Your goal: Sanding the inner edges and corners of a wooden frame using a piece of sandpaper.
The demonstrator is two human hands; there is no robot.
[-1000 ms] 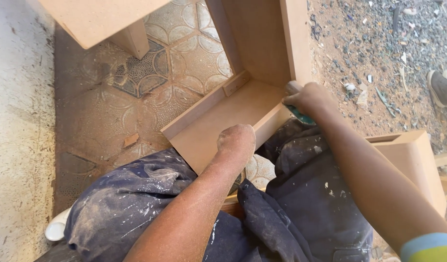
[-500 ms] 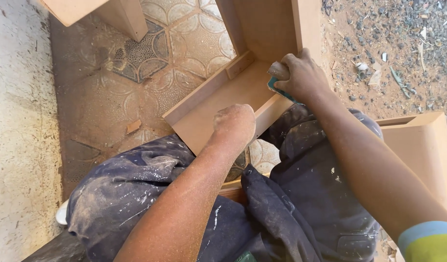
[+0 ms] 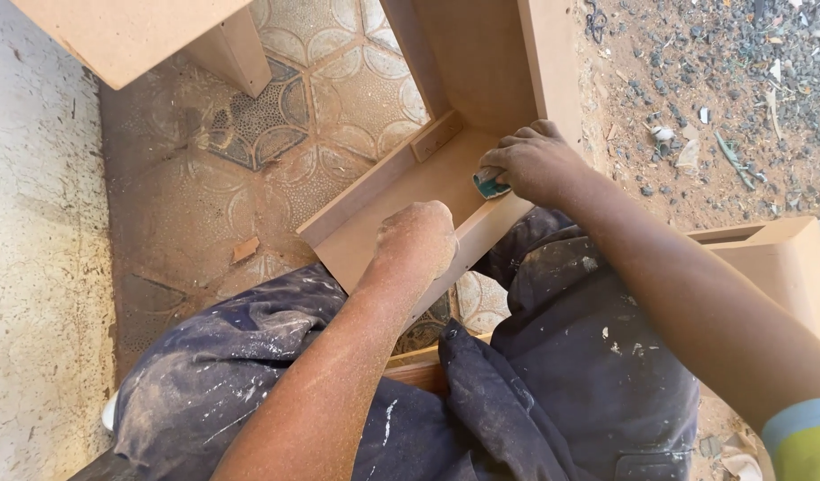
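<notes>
Left hand (image 3: 416,239): it is making a fist and leaning on the lower board of the wooden frame (image 3: 401,200) — probably to keep it from sliding; nothing is showing in the fingers.
Right hand (image 3: 535,160): its fingers are pinching a small green sanding pad (image 3: 490,185) against the inner corner, where the boards are meeting.
Frame: it is lying tilted over the person's knees (image 3: 552,356), above the patterned tiles (image 3: 321,89) — close enough for both hands.

Paint-spattered dark blue trousers (image 3: 570,383), a yellow sleeve (image 3: 806,441) with pale blue cuff, sawdust-coated forearms.
</notes>
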